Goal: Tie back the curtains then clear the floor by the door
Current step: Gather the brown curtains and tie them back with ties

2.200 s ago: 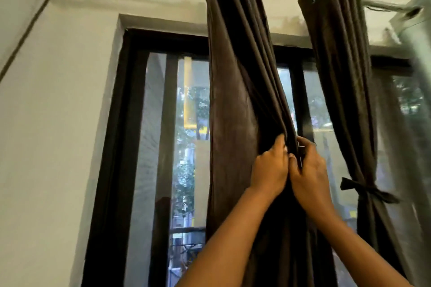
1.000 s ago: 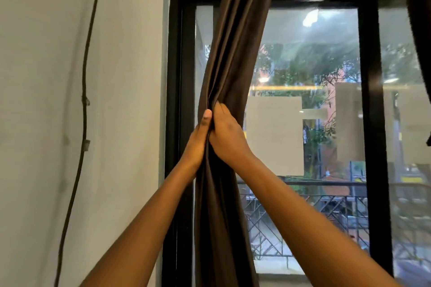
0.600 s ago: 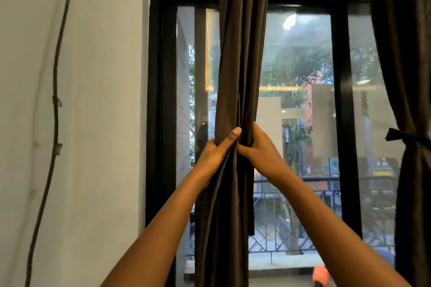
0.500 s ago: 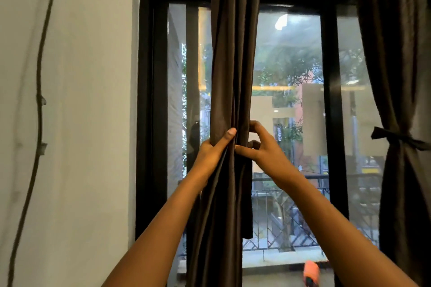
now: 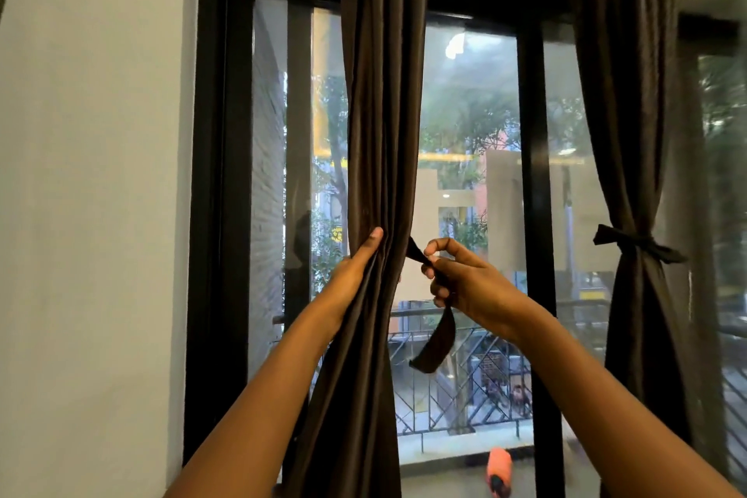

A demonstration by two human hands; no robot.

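Observation:
A dark brown curtain [image 5: 380,113] hangs gathered in front of the black-framed glass door. My left hand [image 5: 357,267] grips the bunched folds at mid height, thumb up against the cloth. My right hand [image 5: 465,279] pinches a dark fabric tie strap [image 5: 434,344] that runs from the curtain's right edge through my fingers, its loose end dangling below. A second curtain [image 5: 634,133] at the right is bound at its waist by a knotted tie [image 5: 636,243].
The white wall [image 5: 93,214] fills the left side. The door frame's black upright [image 5: 539,214] stands between the two curtains. An orange object [image 5: 499,471] lies low on the floor by the door. A balcony railing shows outside the glass.
The view has dropped and shifted left. My right hand has let go of the curtain folds and pulled the tie strap out to the right. My left hand keeps gripping the bunch.

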